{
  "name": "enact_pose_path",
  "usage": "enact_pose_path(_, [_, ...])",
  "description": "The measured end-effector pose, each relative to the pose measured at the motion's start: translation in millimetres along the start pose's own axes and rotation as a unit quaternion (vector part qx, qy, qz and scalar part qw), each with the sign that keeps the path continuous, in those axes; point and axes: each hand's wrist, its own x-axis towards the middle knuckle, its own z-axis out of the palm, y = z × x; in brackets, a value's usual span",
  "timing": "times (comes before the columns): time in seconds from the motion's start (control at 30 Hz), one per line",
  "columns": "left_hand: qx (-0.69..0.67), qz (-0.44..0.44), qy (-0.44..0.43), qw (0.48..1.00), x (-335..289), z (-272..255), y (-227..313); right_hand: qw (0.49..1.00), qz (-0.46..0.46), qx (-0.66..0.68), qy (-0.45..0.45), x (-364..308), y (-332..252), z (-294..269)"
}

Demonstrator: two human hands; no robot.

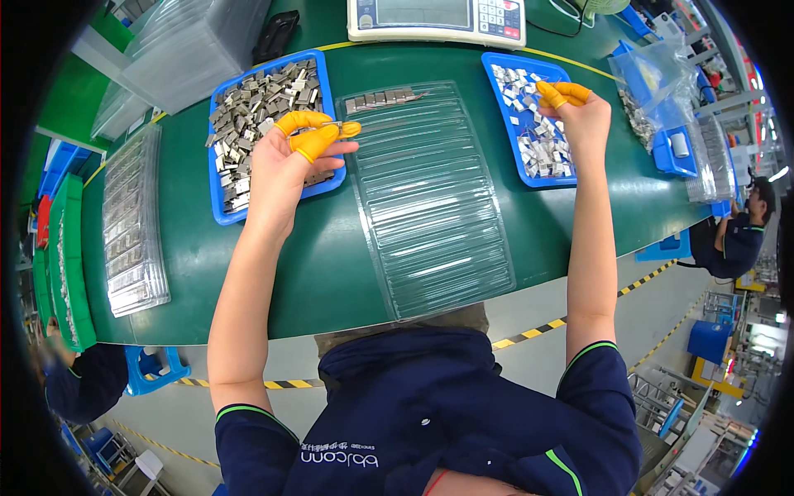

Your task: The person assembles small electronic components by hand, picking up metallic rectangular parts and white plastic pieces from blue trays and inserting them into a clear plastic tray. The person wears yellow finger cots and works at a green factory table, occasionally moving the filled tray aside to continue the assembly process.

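My left hand (281,161), with yellow finger cots, is pinched closed beside the blue tray (325,78) of small silvery metal pieces (269,95). Whatever lies between its fingertips is too small to make out. Yellow cots also cover the tips of my right hand (583,120), which is closed in a pinch over the other blue tray (503,107), where small white block-shaped parts (542,149) with thin leads lie loose. Between my hands lies a clear ribbed plastic tray (434,215); several metal pieces (385,99) sit in a row at its far end.
A white scale (438,21) stands at the back. Stacked clear trays (132,223) lie at left, beside a green bin (68,264). Clear plastic boxes (182,58) stand back left. A small blue box (674,153) and plastic bags are at right. People sit at both sides.
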Motion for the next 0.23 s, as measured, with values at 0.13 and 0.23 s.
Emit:
enact_pose_path(0.13, [0.020,0.031,0.004,0.999,-6,13,2,0.990,0.074,0.119,-0.008,-6,-17,5])
enact_pose_path(0.23, [0.137,0.096,-0.027,0.986,-5,11,-13,0.988,0.035,0.152,0.003,1,-16,6])
